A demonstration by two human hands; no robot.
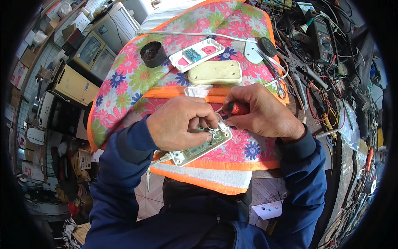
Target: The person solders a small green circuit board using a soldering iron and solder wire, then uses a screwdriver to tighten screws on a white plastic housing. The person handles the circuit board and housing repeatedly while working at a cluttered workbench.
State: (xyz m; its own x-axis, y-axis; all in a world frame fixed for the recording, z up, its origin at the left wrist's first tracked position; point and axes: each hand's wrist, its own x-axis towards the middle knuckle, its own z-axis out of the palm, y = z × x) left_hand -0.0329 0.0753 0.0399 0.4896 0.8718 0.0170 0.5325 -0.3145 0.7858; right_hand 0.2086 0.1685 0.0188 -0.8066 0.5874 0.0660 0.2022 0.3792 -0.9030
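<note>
An opened white plastic housing (195, 157) with a green circuit board and thin white wires lies at a slant on the flowered cloth, close to me. A grey cable leaves its left end. My left hand (178, 122) curls over the middle of the housing, thumb and fingers gripping it near the wires; part of the board is hidden beneath. In my right hand (263, 112) is a screwdriver with a red and black handle (239, 108), held over the housing's right end. Its tip is hidden by my fingers.
Beyond my hands lie a cream casing (215, 72), a white casing with blue terminals (197, 54) and a black round cup (153, 54). Scissors (280, 91), pliers (297, 79), a multimeter (325, 39) and tangled cables crowd the right side. The orange-edged cloth (211, 167) hangs over the front edge.
</note>
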